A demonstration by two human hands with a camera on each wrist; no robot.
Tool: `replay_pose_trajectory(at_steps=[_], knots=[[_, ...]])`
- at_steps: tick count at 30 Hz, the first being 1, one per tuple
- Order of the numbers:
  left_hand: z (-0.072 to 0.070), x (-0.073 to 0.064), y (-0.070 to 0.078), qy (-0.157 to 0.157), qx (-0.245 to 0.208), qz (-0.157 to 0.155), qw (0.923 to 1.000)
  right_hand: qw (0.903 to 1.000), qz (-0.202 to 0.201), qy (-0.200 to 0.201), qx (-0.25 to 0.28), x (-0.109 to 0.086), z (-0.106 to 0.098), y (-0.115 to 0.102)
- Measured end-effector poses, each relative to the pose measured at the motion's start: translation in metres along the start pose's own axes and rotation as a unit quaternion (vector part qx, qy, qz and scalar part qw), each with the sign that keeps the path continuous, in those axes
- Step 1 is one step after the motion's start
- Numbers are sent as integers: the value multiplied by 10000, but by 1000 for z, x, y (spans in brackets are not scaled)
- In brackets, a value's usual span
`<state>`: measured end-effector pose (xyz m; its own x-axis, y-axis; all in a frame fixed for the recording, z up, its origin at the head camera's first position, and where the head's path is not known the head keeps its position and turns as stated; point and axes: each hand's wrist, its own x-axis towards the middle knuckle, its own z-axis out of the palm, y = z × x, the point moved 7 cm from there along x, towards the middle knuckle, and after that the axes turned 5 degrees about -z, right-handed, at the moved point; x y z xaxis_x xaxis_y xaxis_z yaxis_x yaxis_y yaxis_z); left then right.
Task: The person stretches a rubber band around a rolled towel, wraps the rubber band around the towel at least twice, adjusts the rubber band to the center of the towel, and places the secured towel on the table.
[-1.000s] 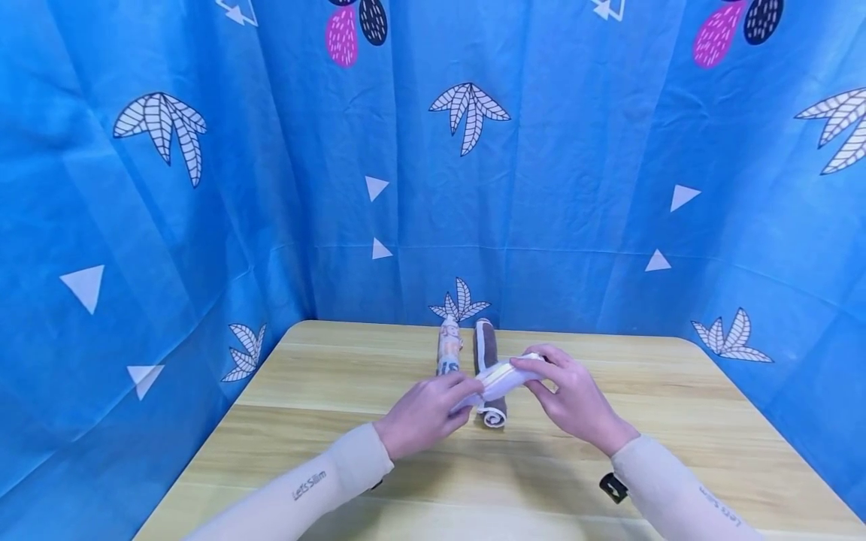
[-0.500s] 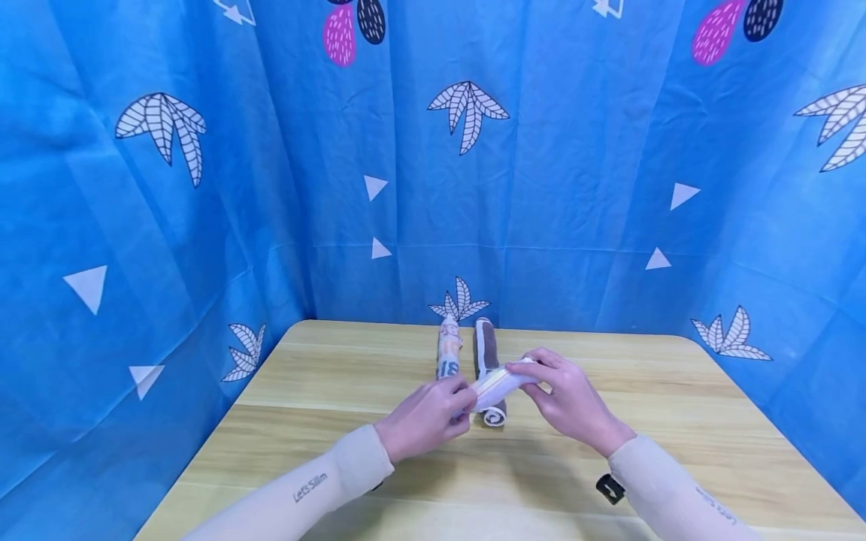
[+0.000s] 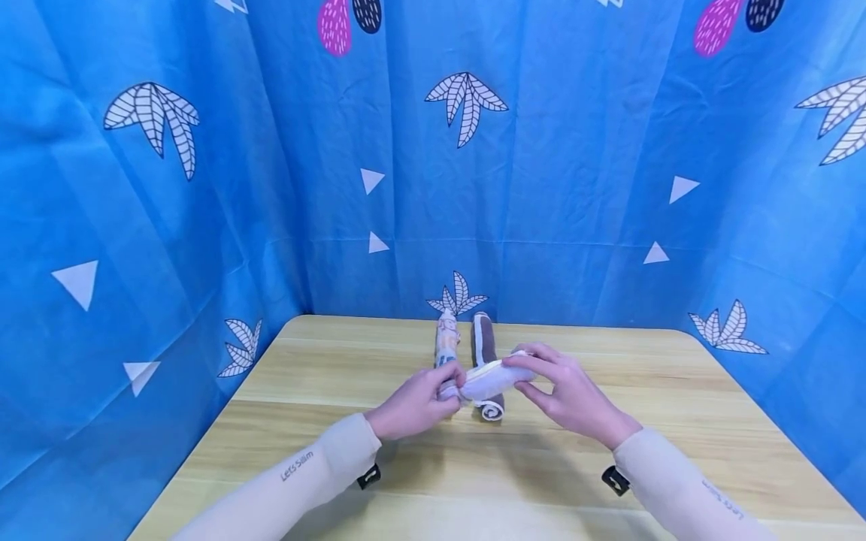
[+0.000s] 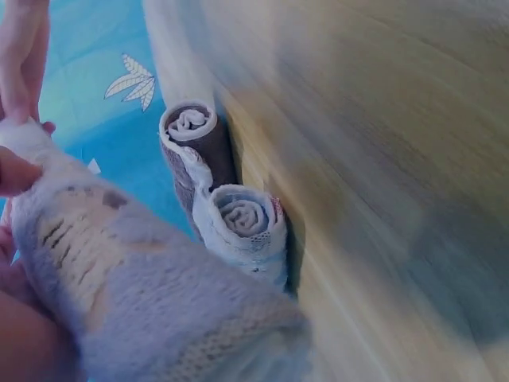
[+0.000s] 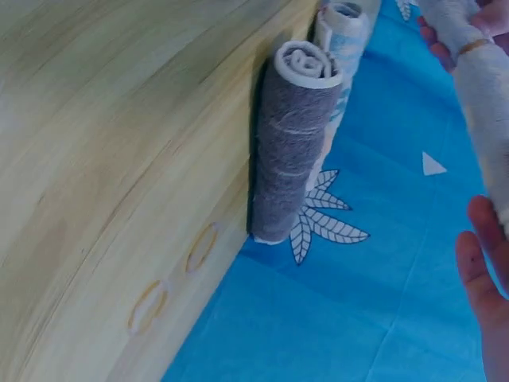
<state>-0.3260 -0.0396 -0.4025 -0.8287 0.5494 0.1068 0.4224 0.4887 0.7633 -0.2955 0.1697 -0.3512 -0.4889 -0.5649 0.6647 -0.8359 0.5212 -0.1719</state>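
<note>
A pale rolled towel (image 3: 492,379) is held up between both hands, slanting over the table. My left hand (image 3: 414,402) pinches it close to its left end, where the roll narrows. A thin orange-brown band (image 5: 475,45) rings the roll beside these fingers in the right wrist view. My right hand (image 3: 571,391) holds the other end between thumb and fingers. Grey and cream print shows on the towel (image 4: 159,278) in the left wrist view. Behind it lie a dark grey rolled towel (image 3: 485,342) with white edging and a pale printed rolled towel (image 3: 446,338).
Two thin yellow rings (image 5: 201,247) lie on the wooden table (image 3: 325,376), beside the grey roll in the right wrist view. A blue patterned curtain (image 3: 555,188) encloses the table's back and sides.
My left hand has shifted left along the held towel, and the towel's narrowed left end now shows. My right hand keeps its hold. The head view has tilted slightly down.
</note>
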Motion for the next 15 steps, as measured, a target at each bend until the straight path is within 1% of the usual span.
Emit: replay_pose_trajectory(at_steps=[2, 4, 8, 12, 14, 15], knots=[[2, 2, -5, -211, -487, -112, 9985, 9999, -99, -71, -83, 0, 1, -2], [3, 3, -7, -390, -824, -176, 9957, 9996, -197, -118, -147, -1, 2, -4], [1, 5, -8, -541, -998, -207, 9933, 9994, -309, -98, -110, 0, 4, -5], [1, 5, -9, -484, -867, -255, 9947, 9995, -294, 71, -72, 0, 6, 0], [2, 5, -7, -367, -619, -209, 9972, 9997, -207, 143, -67, 0, 7, 2], [2, 4, -6, -264, -347, -116, 9990, 9997, -149, 184, -41, 0, 7, 3]])
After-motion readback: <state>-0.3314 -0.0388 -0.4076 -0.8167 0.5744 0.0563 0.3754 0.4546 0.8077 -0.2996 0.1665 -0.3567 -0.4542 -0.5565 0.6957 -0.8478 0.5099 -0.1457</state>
